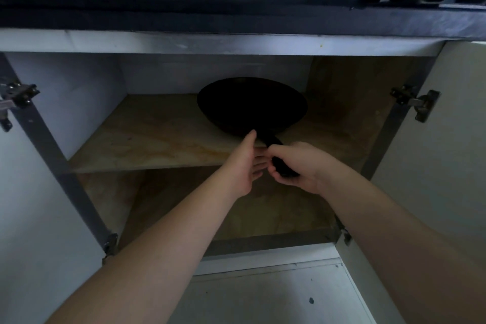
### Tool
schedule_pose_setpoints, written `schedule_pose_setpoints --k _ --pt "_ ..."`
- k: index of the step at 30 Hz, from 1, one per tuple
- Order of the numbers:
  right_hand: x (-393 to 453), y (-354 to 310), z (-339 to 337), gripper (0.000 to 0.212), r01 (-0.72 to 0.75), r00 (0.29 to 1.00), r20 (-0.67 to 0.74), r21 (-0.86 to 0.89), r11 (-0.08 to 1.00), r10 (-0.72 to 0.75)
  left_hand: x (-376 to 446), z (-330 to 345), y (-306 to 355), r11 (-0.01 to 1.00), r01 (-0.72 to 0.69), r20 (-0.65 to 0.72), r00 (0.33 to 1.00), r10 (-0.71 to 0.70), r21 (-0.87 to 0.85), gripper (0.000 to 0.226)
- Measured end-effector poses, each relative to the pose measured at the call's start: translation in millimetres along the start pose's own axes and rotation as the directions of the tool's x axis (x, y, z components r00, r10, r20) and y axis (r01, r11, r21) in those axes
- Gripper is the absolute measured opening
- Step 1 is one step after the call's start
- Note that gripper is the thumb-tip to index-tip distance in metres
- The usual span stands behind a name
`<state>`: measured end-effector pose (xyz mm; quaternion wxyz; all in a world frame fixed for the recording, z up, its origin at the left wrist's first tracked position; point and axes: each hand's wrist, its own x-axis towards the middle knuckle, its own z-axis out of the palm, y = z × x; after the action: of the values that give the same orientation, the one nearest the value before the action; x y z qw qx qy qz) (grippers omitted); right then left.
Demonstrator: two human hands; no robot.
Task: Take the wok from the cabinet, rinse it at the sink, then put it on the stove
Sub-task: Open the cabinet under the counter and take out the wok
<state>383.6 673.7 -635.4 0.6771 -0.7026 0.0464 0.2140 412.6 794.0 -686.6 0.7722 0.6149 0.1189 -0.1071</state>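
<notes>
First step in hand: I'm taking the wok out of the cabinet.

The cabinet (79, 102) stands open around both my hands; the wok (252, 105) sits on the shelf (157, 137) just beyond them, its handle (280, 163) clamped in my right hand (297, 166). My left hand (246, 166) lies open, fingers straight, touching the right's fingers. Next, I judge, a level pull clear of the shelf edge toward the sink.

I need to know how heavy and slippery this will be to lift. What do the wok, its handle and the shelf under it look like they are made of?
Wok: matt black all over, no shine, probably dark metal such as iron or steel, though the shadow hides detail.
Handle, gripped by the right hand: black, material unclear.
Shelf: pale wood-grain board, likely plywood or laminate, with brownish stains.
</notes>
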Motion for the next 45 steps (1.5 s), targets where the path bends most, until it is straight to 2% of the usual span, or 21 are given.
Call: schedule_pose_setpoints --k 4,5,8,12,14,16,20,25,28,31,34,37,41,45 --pt "-23.7 11.1 4.2 0.021 -0.042 0.999 0.008 0.107 0.993 0.041 -3.6 -5.5 -4.1 0.997 0.064 0.156 0.985 -0.07 0.048 0.091" --pt "-29.2 12.2 3.9 0.025 -0.048 0.999 0.011 0.131 0.99 0.047 -6.2 -5.7 -6.0 0.997 0.066 0.205 0.976 -0.075 0.051 0.092" --pt "-43.3 13.2 0.7 0.028 -0.073 0.997 0.011 0.216 0.974 0.072 -12.9 -6.0 -11.3 0.998 0.058 0.326 0.943 -0.065 0.032 0.074" --pt "-53.1 22.7 -0.4 0.025 -0.157 0.987 0.07 0.312 0.937 0.142 -23.3 -3.4 -16.1 0.994 0.103 0.401 0.912 -0.082 -0.032 0.046" --pt "-51.8 31.7 -0.5 0.023 -0.171 0.985 0.093 0.345 0.923 0.148 -25.0 -0.7 -18.5 0.991 0.13 0.391 0.915 -0.103 -0.041 0.045" --pt "-50.1 40.4 0.2 0.027 -0.165 0.985 0.104 0.369 0.915 0.136 -26.1 -0.1 -20.8 0.989 0.144 0.388 0.913 -0.123 -0.024 0.052" --pt "-48.6 55.5 4.4 0.029 -0.139 0.989 0.103 0.391 0.91 0.107 -27.4 -3.4 -23.4 0.985 0.175 0.413 0.896 -0.164 0.012 0.032" --pt "-50.3 74.6 8.6 0.02 -0.107 0.993 0.076 0.319 0.942 0.087 -28.3 0.6 -34.6 0.971 0.237 0.348 0.913 -0.211 -0.031 0.032" --pt "-51.3 86.9 5.0 0.014 -0.119 0.992 0.056 0.238 0.964 0.109 -31.8 7.2 -39.4 0.945 0.309 0.34 0.904 -0.257 -0.106 0.03" --pt "-50.8 97.0 -0.8 0.01 -0.199 0.978 0.104 0.234 0.951 0.18 -34.9 10.5 -46.0 0.919 0.355 0.361 0.89 -0.277 -0.172 0.025" --pt "-49.8 107.2 -3.7 0.006 -0.269 0.959 0.162 0.264 0.926 0.233 -37.8 18.0 -53.0 0.888 0.351 0.322 0.912 -0.253 -0.296 0.018" --pt "-50.1 112.3 -1.9 0.004 -0.239 0.968 0.14 0.268 0.933 0.208 -36.4 25.0 -57.8 0.869 0.318 0.25 0.939 -0.235 -0.38 0.016" --pt "-49.9 116.7 2.7 0.016 -0.166 0.984 0.113 0.304 0.938 0.137 -31.1 30.1 -56.4 0.81 0.388 0.276 0.917 -0.289 -0.439 0.023" --pt "-46.2 120.9 7.6 0.017 -0.151 0.987 0.086 0.279 0.948 0.132 -27.0 36.9 -54.9 0.843 0.383 0.218 0.922 -0.321 -0.377 0.037"
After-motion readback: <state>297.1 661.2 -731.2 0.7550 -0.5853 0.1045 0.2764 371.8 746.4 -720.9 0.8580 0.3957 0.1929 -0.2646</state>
